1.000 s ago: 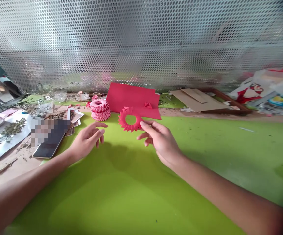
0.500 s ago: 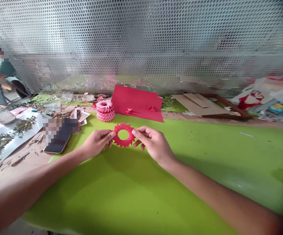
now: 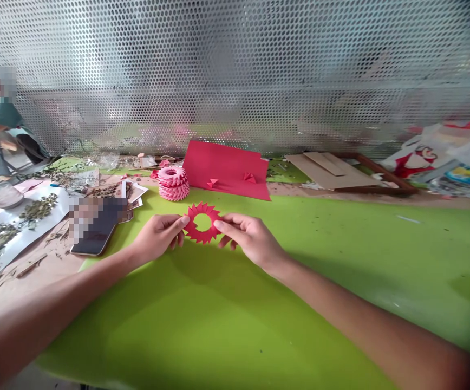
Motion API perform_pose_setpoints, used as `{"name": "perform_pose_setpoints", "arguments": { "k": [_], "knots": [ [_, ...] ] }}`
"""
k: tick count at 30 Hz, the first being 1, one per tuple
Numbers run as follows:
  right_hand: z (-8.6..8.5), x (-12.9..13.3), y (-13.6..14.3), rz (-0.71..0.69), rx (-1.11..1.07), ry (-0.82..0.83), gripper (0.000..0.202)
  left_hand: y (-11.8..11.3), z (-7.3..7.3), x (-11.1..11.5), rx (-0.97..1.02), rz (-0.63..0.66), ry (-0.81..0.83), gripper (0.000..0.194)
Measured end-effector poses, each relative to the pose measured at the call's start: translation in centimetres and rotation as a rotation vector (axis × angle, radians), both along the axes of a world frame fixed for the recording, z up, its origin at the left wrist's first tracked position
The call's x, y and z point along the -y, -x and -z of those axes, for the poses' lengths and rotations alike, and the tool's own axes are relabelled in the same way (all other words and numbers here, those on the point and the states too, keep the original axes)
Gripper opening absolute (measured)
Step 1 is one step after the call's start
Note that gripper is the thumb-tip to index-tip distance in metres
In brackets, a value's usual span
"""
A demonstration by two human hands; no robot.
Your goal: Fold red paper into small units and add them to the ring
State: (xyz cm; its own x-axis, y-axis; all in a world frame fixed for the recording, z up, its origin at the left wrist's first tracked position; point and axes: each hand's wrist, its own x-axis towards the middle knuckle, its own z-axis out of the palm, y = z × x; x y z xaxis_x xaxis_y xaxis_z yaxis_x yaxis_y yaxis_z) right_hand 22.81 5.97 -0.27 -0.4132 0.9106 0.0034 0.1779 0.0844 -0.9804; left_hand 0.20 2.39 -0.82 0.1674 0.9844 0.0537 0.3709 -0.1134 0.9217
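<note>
A red folded-paper ring (image 3: 202, 236) with a toothed outer edge is held up above the green mat (image 3: 219, 325). On its left edge my left hand (image 3: 162, 235) is closed, thumb on the near face. My right hand (image 3: 249, 238) pinches the opposite edge between thumb and fingers. Behind the ring stands a stack of pink toothed paper rings (image 3: 174, 184). Beside that stack lies a sheet of red paper (image 3: 224, 165), with two small folded red paper pieces (image 3: 212, 183) on it.
To the left are a phone (image 3: 100, 230), some photos (image 3: 134, 193) and dried plant bits (image 3: 38, 211) on white paper. Flat cardboard (image 3: 328, 172) and plastic bags (image 3: 442, 157) lie at the back right. A perforated metal screen (image 3: 235, 70) rises behind. Another person (image 3: 5, 116) sits far left.
My right thumb has slid slightly inward on the ring's edge, toward its hole. The whole view has shifted a little; both hands still hold the ring.
</note>
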Motion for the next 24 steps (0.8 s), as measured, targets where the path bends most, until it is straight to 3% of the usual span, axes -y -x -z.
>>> {"name": "perform_pose_setpoints", "arguments": {
  "k": [7, 12, 17, 21, 24],
  "knots": [
    [-0.6, -1.7, -0.9, 0.217, -0.172, -0.057, 0.035, 1.2, -0.6, -0.8, 0.088, -0.095, -0.028, 0.051],
    [-0.9, -1.9, -1.0, 0.182, -0.205, -0.035, 0.036, 2.3, -1.8, -1.2, -0.025, -0.081, -0.076, 0.045],
    [-0.4, -2.5, -1.8, 0.218, -0.144, -0.12, 0.037, 4.8, -5.1, -1.2, -0.341, 0.041, -0.089, 0.04],
    [-0.2, -3.4, -2.5, 0.242, -0.076, -0.157, 0.033, 6.5, -8.6, -3.1, -0.729, -0.102, -0.201, 0.037],
    [-0.2, -3.8, -2.7, 0.19, -0.052, -0.221, 0.032, 6.7, -10.4, -6.1, -0.956, -0.106, -0.268, 0.037]
  ]
}}
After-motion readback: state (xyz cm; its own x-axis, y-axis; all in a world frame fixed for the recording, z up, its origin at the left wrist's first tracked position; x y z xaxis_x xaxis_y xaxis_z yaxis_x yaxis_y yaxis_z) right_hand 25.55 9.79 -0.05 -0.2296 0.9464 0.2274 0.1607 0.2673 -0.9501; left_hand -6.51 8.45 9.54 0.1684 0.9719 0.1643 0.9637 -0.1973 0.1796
